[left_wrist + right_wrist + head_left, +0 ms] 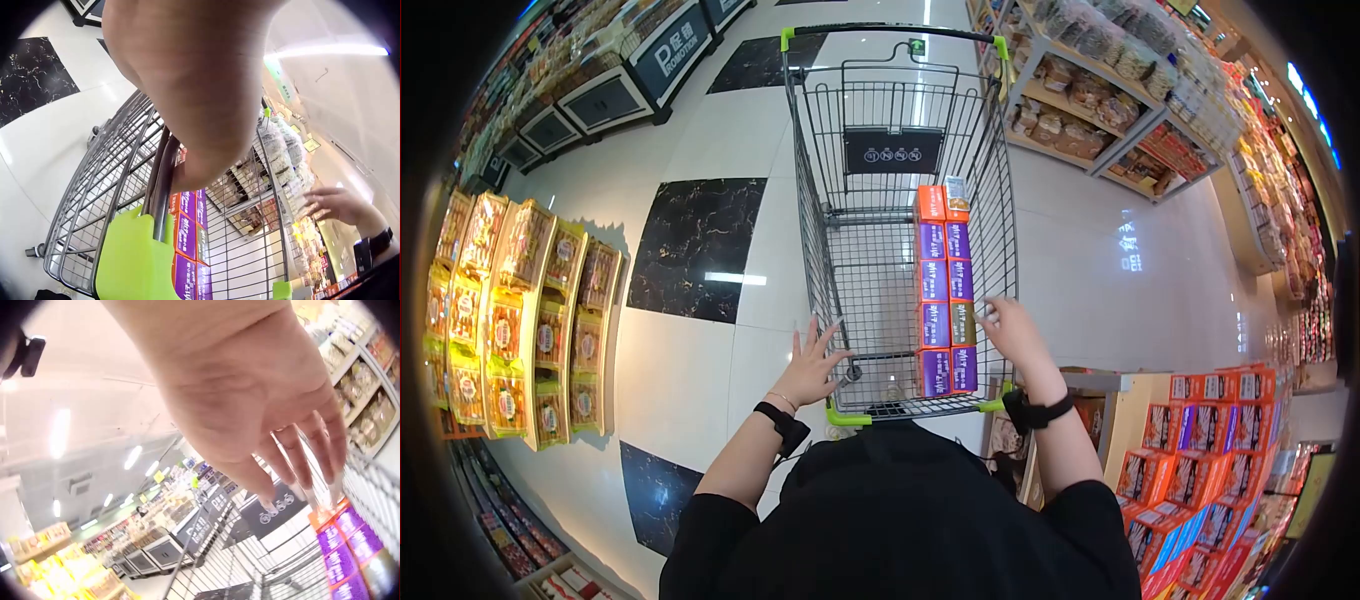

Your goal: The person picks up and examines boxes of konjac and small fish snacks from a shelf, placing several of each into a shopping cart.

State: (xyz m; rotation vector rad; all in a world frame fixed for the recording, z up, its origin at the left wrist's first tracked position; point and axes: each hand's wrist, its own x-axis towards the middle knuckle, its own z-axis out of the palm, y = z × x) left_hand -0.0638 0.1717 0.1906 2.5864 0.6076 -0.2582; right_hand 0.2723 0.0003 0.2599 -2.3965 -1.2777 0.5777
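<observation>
A wire shopping cart (865,290) with green corner pieces stands right in front of the person. Two rows of purple and orange boxes (934,325) line its right side, one of them olive-brown (964,322). The left hand (808,368), fingers spread, is over the cart's left rim near its close corner and holds nothing. In the left wrist view its fingers are mostly hidden behind the wrist. By the right rim, beside the boxes, the right hand (1012,332) has loosely bent fingers. Its palm (250,406) shows bare in the right wrist view.
Stacked orange boxes (1200,470) stand at the close right. On the left is a rack of packaged food (525,320). A shelf of bagged goods (1090,90) stands at the far right, and promotion counters (610,100) at the far left. Tiled floor (690,390) runs alongside the cart.
</observation>
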